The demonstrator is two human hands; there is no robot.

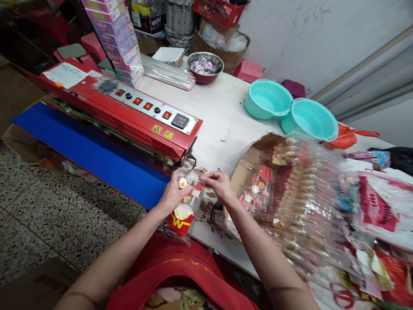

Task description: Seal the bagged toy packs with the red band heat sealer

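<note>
A clear plastic bag [195, 199] hangs between my two hands at the right end of a red sealing machine [176, 142]. Inside the bag show a red and yellow fries-box piece [180, 221], a fried-egg piece [182, 183] and other small colourful pieces. My left hand [171, 193] is closed on the bag's left side, near its top. With thumb and fingers pinched, my right hand [217, 184] grips the bag's top right corner. The machine's blue conveyor belt [97, 150] runs leftward from beside my left hand.
Filled clear bags [300, 193] stand in rows in an open cardboard box [247, 165] at the right. Two teal basins [269, 99], a metal bowl of small packets [205, 66] and stacked boxes [119, 43] sit further back. Red-handled scissors [343, 295] lie at lower right.
</note>
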